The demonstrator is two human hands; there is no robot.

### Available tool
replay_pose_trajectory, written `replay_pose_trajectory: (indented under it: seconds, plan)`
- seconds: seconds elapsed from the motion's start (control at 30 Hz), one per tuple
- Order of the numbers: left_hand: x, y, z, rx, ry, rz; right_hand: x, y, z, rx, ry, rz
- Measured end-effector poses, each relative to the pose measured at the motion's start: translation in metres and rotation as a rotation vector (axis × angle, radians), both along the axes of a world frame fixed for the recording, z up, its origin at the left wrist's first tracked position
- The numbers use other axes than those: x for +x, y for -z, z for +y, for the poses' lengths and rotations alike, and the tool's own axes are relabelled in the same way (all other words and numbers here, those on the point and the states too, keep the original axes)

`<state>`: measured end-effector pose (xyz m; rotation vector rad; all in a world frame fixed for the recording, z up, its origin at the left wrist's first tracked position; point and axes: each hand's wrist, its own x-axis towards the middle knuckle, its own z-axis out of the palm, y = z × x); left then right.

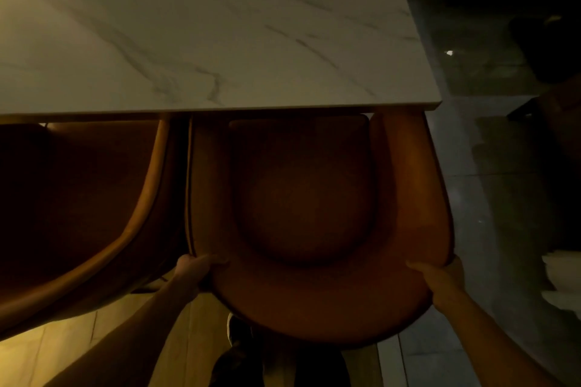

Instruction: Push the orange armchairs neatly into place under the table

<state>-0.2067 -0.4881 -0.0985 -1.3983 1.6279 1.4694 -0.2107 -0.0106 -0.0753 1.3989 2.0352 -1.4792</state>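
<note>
An orange armchair [314, 298] with a curved back and round seat stands directly below me, its front tucked under the edge of the white marble table [220, 41]. My left hand [195, 270] grips the left side of its backrest. My right hand [440, 276] grips the right side. A second orange armchair [94, 198] sits to the left, also partly under the table, close beside the first one. The scene is dim.
A grey tiled floor [487, 166] runs along the right of the table. Dark furniture [550, 50] stands at the far right. Pale wooden flooring [78, 345] lies at lower left. My foot [239, 330] shows behind the chair back.
</note>
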Motion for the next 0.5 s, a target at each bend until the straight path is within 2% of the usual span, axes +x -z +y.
replay_pose_trajectory:
  seconds: [0.2,0.33,0.43,0.5]
  plan:
    - [0.002,-0.011,0.007,0.014,0.018,0.014,-0.001,-0.002,-0.001,0.031,-0.026,-0.042]
    - [0.005,-0.022,0.012,-0.111,0.122,0.061,-0.002,-0.010,-0.007,0.129,-0.056,-0.075]
    - [0.009,-0.025,0.017,-0.182,0.193,0.134,-0.005,-0.017,-0.015,0.305,-0.153,-0.082]
    - [0.008,-0.033,0.019,-0.335,0.305,0.153,-0.012,-0.026,-0.026,0.431,-0.235,-0.075]
